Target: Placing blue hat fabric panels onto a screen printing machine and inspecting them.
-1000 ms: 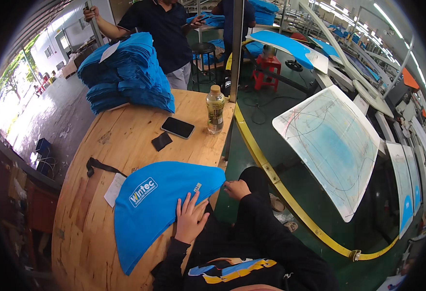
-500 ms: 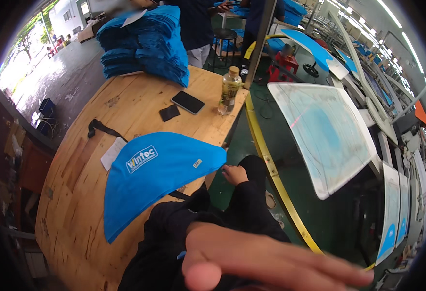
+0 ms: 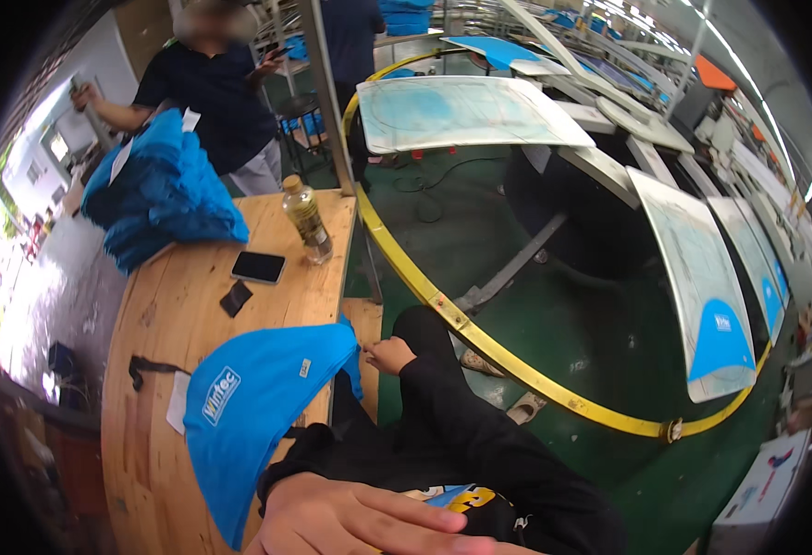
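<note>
A blue fabric piece with a white printed mark and a small pale patch lies across the near side of the wooden table. Its right tip droops past the table's edge. Right beside that tip is my right hand, fingers curled and pinched together; whatever they hold, if anything, is too small to make out. My left hand is raised close at the lower edge, back upward, fingers stretched out and holding nothing. Part of it is cut off by the picture's edge.
On the table stand a stack of blue fabric and a bottle, with a phone, a dark pouch and a black strap. A person stands behind. Rightward, a curved yellow rail rings pale printing boards.
My view has swung to the right, so the table sits further left. My left hand has drawn back toward the lower left. More of the fabric's drooping tip shows beside my right hand.
</note>
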